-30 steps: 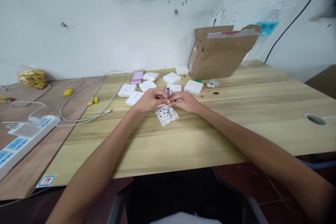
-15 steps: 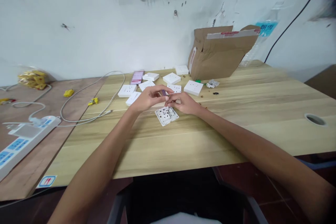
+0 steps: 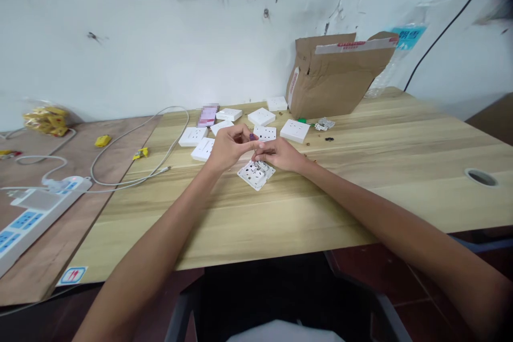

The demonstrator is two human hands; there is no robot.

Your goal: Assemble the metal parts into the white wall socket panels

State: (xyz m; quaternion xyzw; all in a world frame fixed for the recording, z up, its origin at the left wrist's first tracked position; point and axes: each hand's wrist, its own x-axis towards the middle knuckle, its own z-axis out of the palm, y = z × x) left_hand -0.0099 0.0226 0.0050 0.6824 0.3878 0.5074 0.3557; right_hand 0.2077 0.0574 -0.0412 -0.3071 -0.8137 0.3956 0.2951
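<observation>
A small screwdriver with a purple handle [image 3: 252, 137] stands roughly upright between the fingers of my left hand [image 3: 232, 147], its thin shaft pointing down. My right hand [image 3: 282, 154] comes in from the other side, fingertips pinched together close to the shaft and over the far edge of an opened white socket plate [image 3: 257, 175]. Whatever those fingertips hold is too small to make out. The socket plate lies on the table with its inner parts facing up. Just beyond the hands lies a white perforated plate [image 3: 265, 133].
Several white socket boxes, one of them [image 3: 295, 131] to the right, sit behind the hands. A cardboard box [image 3: 340, 80] stands against the wall. At left are a white cable [image 3: 136, 180], yellow pieces [image 3: 141, 153] and a power strip [image 3: 44, 214]. The wooden table [image 3: 360, 192] has a round hole [image 3: 481, 177].
My left hand has tipped the screwdriver more upright, its fingers drawn in around the handle. The socket plate has turned a little under the hands. The view has shifted slightly.
</observation>
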